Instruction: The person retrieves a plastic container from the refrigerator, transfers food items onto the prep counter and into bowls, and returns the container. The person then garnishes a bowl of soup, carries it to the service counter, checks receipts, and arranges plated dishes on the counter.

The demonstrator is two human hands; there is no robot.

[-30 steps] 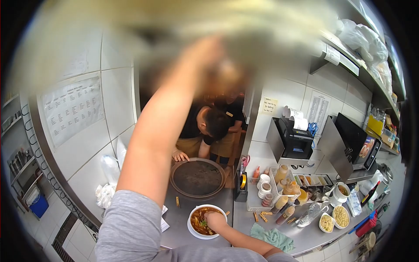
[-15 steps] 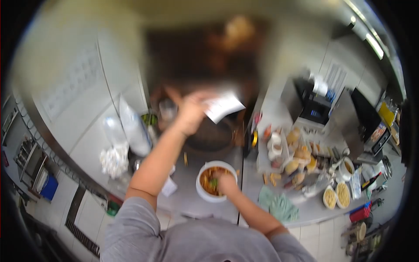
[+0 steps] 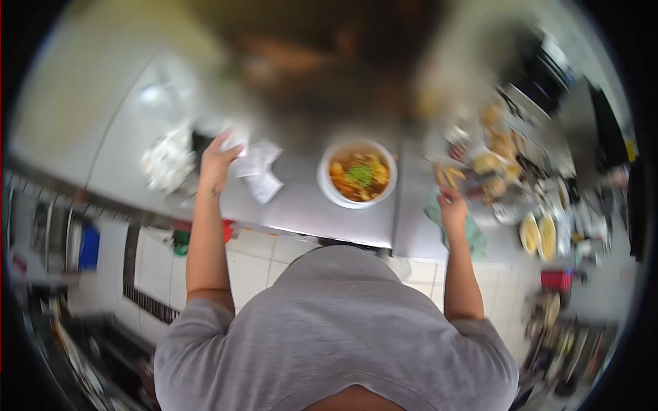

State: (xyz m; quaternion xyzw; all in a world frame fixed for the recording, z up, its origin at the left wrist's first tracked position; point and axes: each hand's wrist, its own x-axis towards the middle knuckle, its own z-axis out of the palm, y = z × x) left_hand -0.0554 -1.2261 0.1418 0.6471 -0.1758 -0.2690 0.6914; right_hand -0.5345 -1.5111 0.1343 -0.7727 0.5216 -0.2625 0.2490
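Observation:
At the left of the steel counter, my left hand (image 3: 221, 156) holds a white paper slip (image 3: 236, 142) between its fingers. Just right of it, more white slips (image 3: 260, 171) lie on the counter. A white bowl (image 3: 391, 171) of reddish-brown food with chopped green topping (image 3: 361, 175) stands in the middle, with neither hand touching it. Over the green cloth (image 3: 473, 233) on the right is my right hand (image 3: 451, 203), its fingers curled; whether they pinch anything is too small to make out. Wooden clothespins (image 3: 450, 175) lie just beyond that hand.
Blurred bottles and containers (image 3: 497, 154) crowd the counter's right side. Two bowls of pale yellow food (image 3: 547, 237) stand near its right edge. A white plastic bag (image 3: 166, 161) is at the left. The counter's front edge (image 3: 308, 233) runs before my body.
The view has tilted down. My right hand has left the bowl and moved right to the cloth. My left hand has come down and left from the opening, bringing the slip to the counter.

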